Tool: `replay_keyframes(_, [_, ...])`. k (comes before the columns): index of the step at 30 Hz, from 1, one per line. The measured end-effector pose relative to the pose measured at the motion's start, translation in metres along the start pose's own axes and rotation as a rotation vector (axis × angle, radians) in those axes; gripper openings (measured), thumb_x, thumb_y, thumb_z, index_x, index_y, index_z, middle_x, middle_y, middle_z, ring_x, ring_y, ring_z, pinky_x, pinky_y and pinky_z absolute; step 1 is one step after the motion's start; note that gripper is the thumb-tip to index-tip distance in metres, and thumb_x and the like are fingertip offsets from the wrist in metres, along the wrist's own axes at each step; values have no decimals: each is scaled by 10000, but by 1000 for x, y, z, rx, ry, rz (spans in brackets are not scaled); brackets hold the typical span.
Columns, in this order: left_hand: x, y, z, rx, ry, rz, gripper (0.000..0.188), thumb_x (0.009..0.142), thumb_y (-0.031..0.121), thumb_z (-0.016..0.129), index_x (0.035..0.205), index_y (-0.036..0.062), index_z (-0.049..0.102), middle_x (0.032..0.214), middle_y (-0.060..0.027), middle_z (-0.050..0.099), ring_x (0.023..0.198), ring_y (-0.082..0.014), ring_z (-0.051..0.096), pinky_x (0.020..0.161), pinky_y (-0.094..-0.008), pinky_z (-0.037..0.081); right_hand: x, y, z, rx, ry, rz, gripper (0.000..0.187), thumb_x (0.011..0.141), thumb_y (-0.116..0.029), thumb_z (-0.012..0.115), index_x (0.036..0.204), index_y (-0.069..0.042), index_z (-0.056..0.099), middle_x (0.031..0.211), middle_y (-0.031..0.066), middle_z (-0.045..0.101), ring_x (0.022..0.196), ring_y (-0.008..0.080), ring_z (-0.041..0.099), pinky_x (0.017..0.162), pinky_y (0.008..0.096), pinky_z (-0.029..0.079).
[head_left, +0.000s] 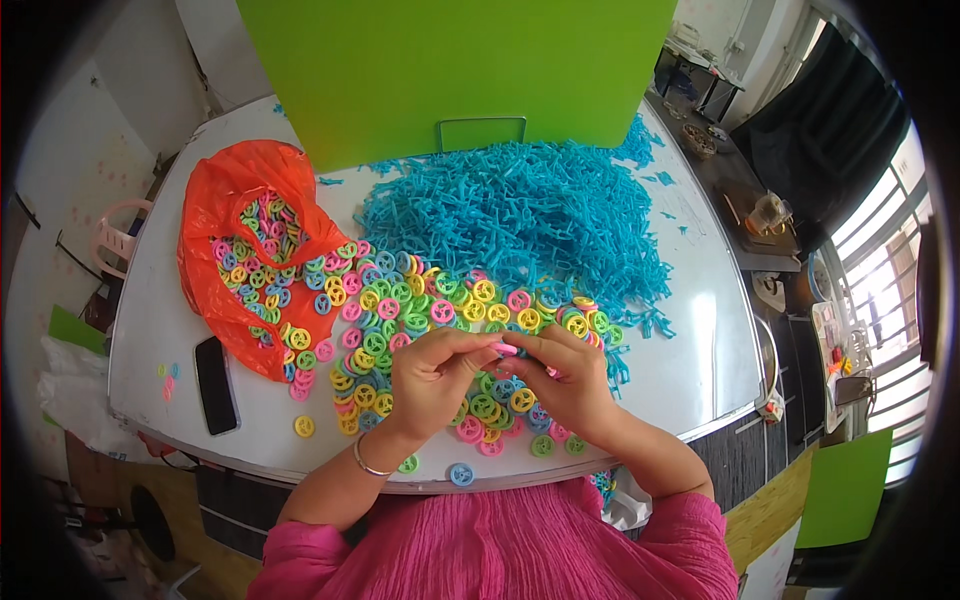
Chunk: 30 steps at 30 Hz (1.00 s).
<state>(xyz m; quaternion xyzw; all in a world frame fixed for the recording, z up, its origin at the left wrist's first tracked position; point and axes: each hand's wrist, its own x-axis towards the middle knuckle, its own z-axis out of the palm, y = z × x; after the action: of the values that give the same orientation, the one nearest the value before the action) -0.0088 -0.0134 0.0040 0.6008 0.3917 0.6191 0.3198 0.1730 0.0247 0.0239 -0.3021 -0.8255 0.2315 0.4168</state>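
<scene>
Both hands meet over a spread of small plastic wheels (pixel 385 330) in pink, yellow, green and blue. Between thumb and fingers, my left hand (pixel 432 375) pinches a pink wheel (pixel 503 349), seen nearly edge-on. My right hand (pixel 565 380) closes on the same wheel from the other side, and a bit of pink shows by its curled fingers. Whether a blue piece sits in the wheel is hidden by the fingertips. Beyond the wheels lies a large heap of blue plastic pieces (pixel 520 205), thin and branched.
An open red plastic bag (pixel 205 200) at the left spills more wheels onto the white table (pixel 690 385). Next to it lies a black phone (pixel 216 385). A green board (pixel 460 70) stands behind the blue heap. Single wheels lie near the front edge, one blue wheel (pixel 461 474) among them.
</scene>
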Motion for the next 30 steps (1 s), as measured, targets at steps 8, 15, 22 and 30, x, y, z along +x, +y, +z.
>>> replay_keyframes(8, [25,13,-18,-95,248,-384,281,981,212,549,1129,-7,647,1008,-66,683,866,-116,640,711,-249,531,1,6,5,702,-20,518,166,875,-87,692,1009,4,655,830,-1,611,754,79,610,643,249,538])
replay_keyframes(15, [29,-1,-68,981,-72,-211,249,821,199,710,1002,29,689,871,-102,657,771,-212,619,685,-335,493,8,17,-25,1205,-205,900,98,923,-123,633,951,-29,639,997,46,641,795,117,641,717,287,575])
replay_keyframes(22, [25,18,-94,961,-201,-443,319,729,205,768,972,22,673,911,-120,637,834,-256,606,746,-368,481,-8,-5,-96,400,-708,577,241,836,-117,722,1050,-20,666,916,68,694,827,172,673,710,317,532])
replay_keyframes(30, [24,8,-95,971,-333,-355,295,706,211,788,938,63,680,924,-133,631,901,-278,595,781,-378,471,-70,-15,-143,-189,-1493,484,396,862,-379,673,1211,-193,644,926,87,710,815,236,684,762,333,525])
